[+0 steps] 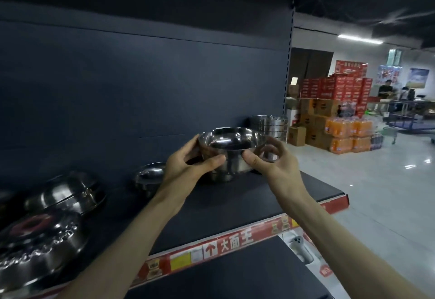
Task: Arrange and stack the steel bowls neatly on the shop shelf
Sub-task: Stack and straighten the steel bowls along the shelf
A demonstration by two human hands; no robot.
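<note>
I hold a shiny steel bowl (231, 142) upright just above the dark shelf (235, 204), with another bowl (231, 165) right under it. My left hand (188, 164) grips its left rim, thumb in front. My right hand (270, 157) pinches its right side with curled fingers. Behind it at the shelf's right end stands a neat stack of bowls (270, 125). One small bowl (148, 177) sits to the left of my left hand. Larger steel bowls (68, 193) lie tilted at the far left, and a big one (37, 249) nearest me.
The shelf has a dark back panel and a red price strip (223, 244) along its front edge. A lower shelf shows below. To the right lies the open shop floor with red cartons (339, 89), orange drink packs (348, 134) and people far off.
</note>
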